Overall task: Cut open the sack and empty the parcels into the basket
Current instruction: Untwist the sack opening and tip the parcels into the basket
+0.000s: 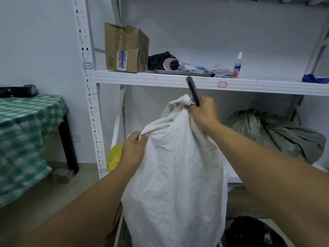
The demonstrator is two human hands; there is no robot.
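Observation:
A large white cloth sack stands upright in front of me, full and bunched together at its top. My left hand pinches a fold of the sack on its upper left side. My right hand is closed around the sack's gathered neck and also holds a dark grey cutter that points up past the shelf edge. No basket shows in this view.
A white metal shelf unit stands behind the sack, carrying a cardboard box, a tray of papers and a spray bottle. Grey-green sacks lie on the lower shelf. A table with a green checked cloth is left. A black bag sits bottom right.

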